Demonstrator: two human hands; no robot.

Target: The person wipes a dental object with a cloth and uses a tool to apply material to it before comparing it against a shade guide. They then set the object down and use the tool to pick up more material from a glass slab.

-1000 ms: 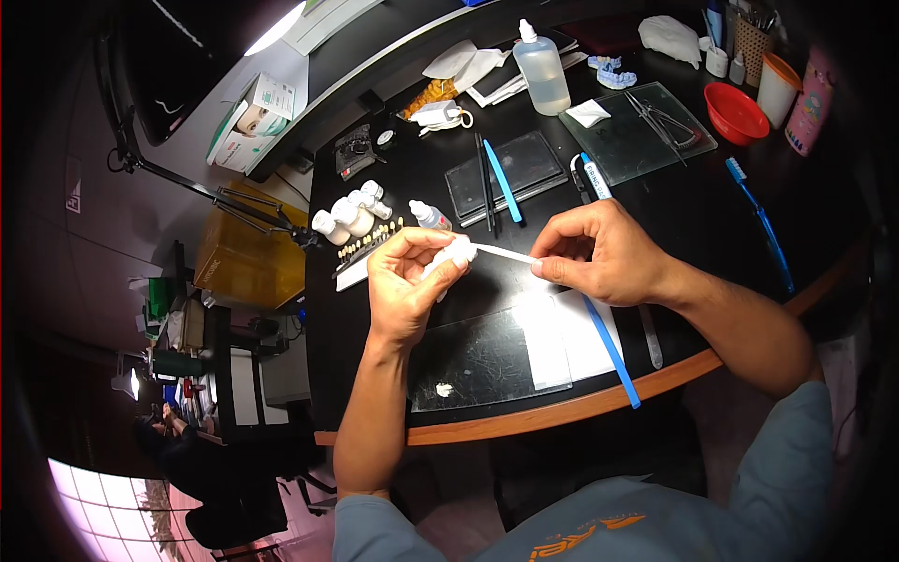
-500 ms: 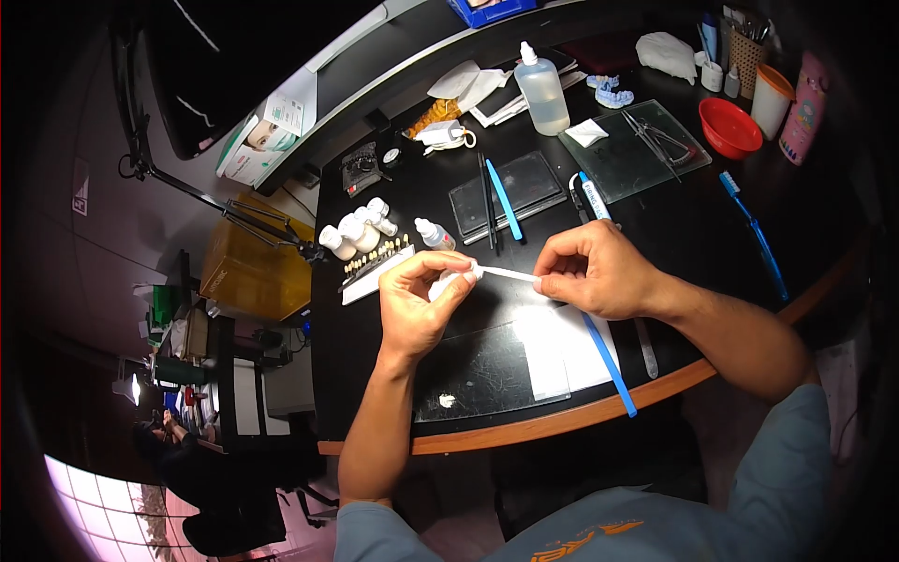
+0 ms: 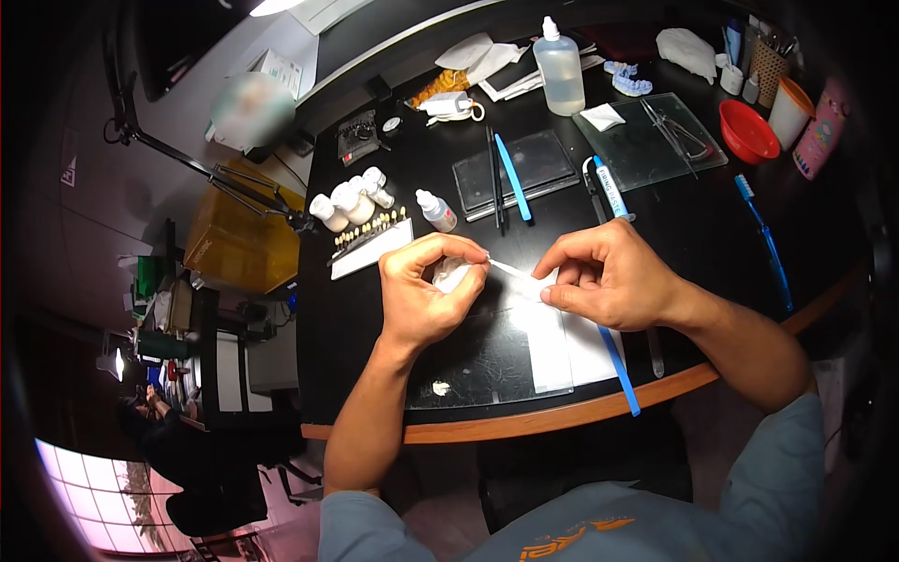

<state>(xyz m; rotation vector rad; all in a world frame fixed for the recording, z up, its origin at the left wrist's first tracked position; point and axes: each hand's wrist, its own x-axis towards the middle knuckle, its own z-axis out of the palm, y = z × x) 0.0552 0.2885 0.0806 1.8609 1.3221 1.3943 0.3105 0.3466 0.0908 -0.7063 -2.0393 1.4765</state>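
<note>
My left hand (image 3: 423, 292) is curled around a small wad of white tissue (image 3: 449, 274), pinching it between thumb and forefinger. A thin twisted strand of the tissue (image 3: 510, 271) runs from that pinch to my right hand (image 3: 609, 277), which pinches its other end. Both hands hover just above a glass slab (image 3: 487, 361) with a white paper sheet (image 3: 562, 337) on the black worktable (image 3: 693, 215). A blue-handled tool (image 3: 618, 370) lies under my right wrist.
Small dropper bottles (image 3: 351, 201), a tooth shade strip (image 3: 370, 239) and a dropper vial (image 3: 436, 211) sit far left. Behind are dark tiles with blue and black tools (image 3: 506, 169), a liquid bottle (image 3: 562, 56), a glass plate with pliers (image 3: 655, 140), red bowl (image 3: 746, 131), blue toothbrush (image 3: 766, 239).
The strand between my hands has grown shorter and the tissue wad has slipped deeper into my left fist. Both hands have dropped slightly toward the glass slab.
</note>
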